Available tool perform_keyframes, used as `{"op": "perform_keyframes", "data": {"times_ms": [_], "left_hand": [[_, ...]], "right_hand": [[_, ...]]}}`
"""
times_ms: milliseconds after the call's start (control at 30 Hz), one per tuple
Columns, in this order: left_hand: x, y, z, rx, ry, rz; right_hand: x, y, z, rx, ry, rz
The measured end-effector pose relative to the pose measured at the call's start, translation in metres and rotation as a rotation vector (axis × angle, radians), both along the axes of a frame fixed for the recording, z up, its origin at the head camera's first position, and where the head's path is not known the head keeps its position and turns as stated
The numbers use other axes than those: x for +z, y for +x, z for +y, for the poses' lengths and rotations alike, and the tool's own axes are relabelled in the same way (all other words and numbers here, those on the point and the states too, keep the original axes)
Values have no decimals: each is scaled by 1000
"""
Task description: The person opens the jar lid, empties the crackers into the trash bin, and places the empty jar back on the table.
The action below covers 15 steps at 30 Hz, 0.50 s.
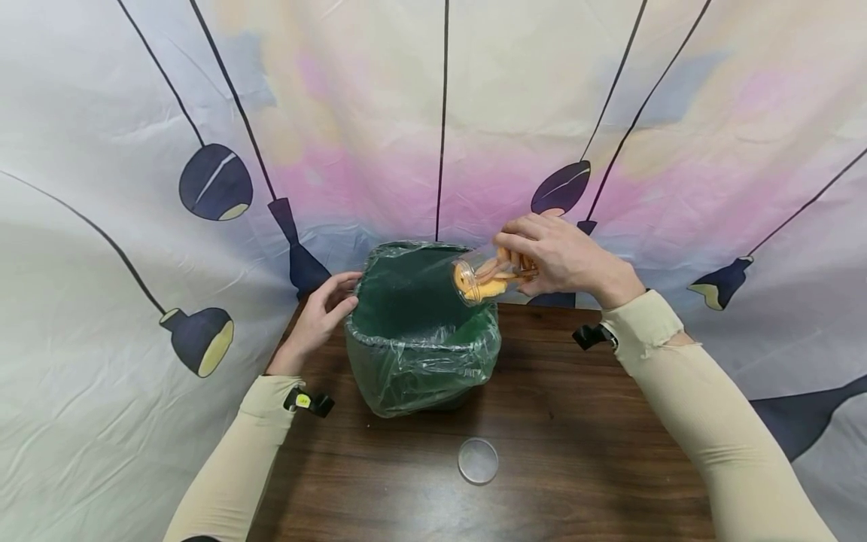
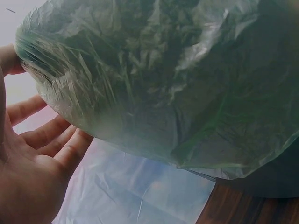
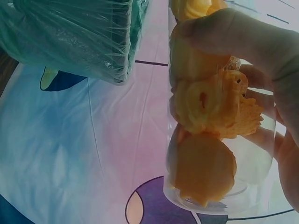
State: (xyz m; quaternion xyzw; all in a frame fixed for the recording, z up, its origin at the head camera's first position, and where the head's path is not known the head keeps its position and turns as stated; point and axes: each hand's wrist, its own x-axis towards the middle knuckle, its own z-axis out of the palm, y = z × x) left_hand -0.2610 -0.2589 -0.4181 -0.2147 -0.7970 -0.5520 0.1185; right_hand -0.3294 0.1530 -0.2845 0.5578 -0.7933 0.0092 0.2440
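Observation:
My right hand grips a clear plastic jar tilted on its side, its open mouth over the right part of a bin. Inside the jar are several orange-yellow pieces that look like fruit peel or slices. The bin is lined with a thin green plastic bag folded over its rim. At the bin's left side, my left hand touches the bagged rim with thumb and fingertips, its fingers fairly straight.
A round clear lid lies on the dark wooden table in front of the bin. Behind the table hangs a cloth backdrop printed with dark lamps and cords.

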Motion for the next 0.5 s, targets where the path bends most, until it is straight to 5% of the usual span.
{"op": "perform_keyframes", "data": {"times_ms": [500], "left_hand": [[3,2,3,-10,12,-7]], "right_hand": [[0,1,-1,-18,28,68]]}}
